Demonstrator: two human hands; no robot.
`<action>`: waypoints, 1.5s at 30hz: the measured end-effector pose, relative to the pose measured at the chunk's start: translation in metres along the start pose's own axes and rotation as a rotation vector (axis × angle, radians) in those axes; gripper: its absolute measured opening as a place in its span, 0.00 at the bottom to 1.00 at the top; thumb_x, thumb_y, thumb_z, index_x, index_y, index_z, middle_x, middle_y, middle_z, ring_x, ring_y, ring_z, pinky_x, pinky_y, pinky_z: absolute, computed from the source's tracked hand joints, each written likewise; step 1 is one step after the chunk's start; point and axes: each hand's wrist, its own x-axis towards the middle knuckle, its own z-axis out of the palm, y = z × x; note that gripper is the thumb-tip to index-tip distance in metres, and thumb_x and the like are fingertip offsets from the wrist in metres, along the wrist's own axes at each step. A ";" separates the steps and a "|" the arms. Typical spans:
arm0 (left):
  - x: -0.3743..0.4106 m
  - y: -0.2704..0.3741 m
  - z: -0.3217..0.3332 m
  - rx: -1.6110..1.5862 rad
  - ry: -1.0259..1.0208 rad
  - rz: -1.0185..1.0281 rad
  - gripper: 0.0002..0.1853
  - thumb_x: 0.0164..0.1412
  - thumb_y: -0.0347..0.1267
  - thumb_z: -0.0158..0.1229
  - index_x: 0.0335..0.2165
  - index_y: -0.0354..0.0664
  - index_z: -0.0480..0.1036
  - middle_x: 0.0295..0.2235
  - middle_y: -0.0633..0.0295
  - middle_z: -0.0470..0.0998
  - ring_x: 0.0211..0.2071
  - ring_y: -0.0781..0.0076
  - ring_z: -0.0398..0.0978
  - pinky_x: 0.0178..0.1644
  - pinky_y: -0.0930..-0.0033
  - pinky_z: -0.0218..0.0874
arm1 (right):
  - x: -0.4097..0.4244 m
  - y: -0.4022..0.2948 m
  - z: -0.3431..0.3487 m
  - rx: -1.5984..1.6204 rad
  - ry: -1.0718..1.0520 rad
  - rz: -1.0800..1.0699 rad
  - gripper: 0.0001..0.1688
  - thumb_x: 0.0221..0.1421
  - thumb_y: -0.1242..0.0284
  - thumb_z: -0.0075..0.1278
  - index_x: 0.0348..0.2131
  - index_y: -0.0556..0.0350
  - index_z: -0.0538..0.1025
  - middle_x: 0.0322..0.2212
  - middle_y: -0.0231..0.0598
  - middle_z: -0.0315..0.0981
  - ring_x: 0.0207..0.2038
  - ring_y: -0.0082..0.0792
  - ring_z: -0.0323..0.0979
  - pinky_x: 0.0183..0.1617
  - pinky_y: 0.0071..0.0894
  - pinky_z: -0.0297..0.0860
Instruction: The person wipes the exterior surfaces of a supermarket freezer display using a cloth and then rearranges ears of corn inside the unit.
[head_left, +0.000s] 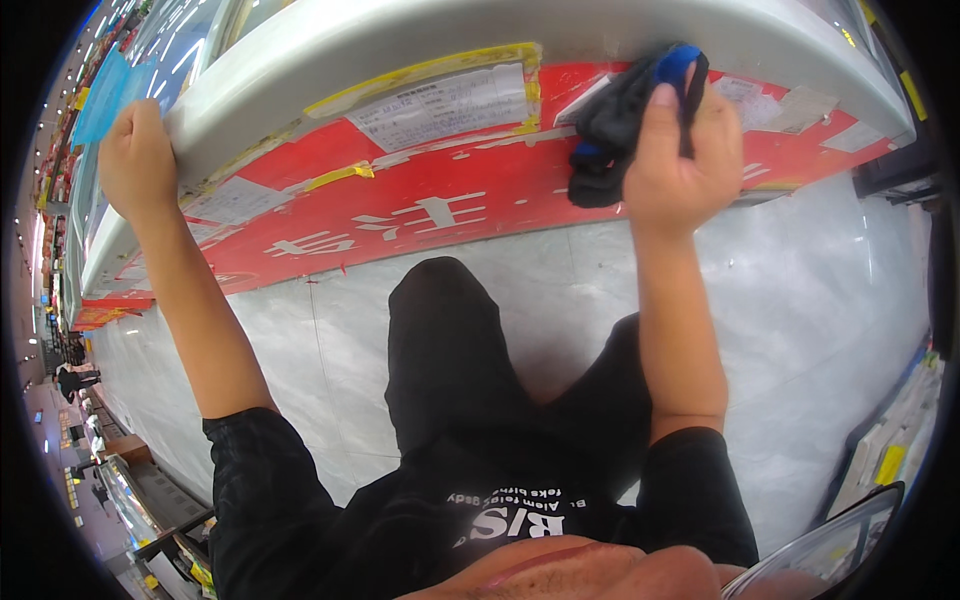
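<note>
A dark cloth with blue parts is bunched in my right hand, against the red front of a store display case. Along the top of that front runs the case's pale grey rim. My left hand grips the rim at the left, beside a light blue translucent sheet; its fingertips are partly hidden. Between the hands, a paper label with writing is stuck to the front, edged by worn yellow tape. More torn labels lie right of my right hand.
Grey marbled floor lies below the case, around my knees. Shelving with a yellow tag stands at the lower right. At the lower left are display units. A person in dark clothing is far off at the left.
</note>
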 end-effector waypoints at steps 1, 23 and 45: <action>0.000 0.001 0.000 0.006 -0.005 -0.004 0.20 0.55 0.45 0.49 0.27 0.38 0.74 0.22 0.53 0.72 0.25 0.62 0.68 0.35 0.61 0.62 | -0.003 -0.005 0.002 -0.040 -0.029 -0.037 0.17 0.53 0.76 0.62 0.43 0.66 0.82 0.28 0.42 0.74 0.27 0.35 0.73 0.31 0.28 0.69; -0.009 0.015 0.010 -0.058 0.040 0.073 0.19 0.55 0.43 0.48 0.27 0.37 0.75 0.24 0.44 0.75 0.25 0.45 0.72 0.33 0.54 0.63 | 0.022 -0.087 -0.035 1.174 -1.063 -0.038 0.60 0.37 0.24 0.50 0.40 0.67 0.81 0.26 0.43 0.76 0.23 0.38 0.75 0.24 0.31 0.68; 0.014 -0.008 -0.011 0.095 -0.013 0.007 0.22 0.56 0.48 0.48 0.32 0.42 0.78 0.29 0.48 0.77 0.33 0.48 0.74 0.38 0.55 0.64 | 0.037 -0.093 -0.039 1.257 -1.015 -0.136 0.57 0.47 0.34 0.58 0.47 0.78 0.77 0.27 0.46 0.75 0.22 0.35 0.74 0.23 0.26 0.67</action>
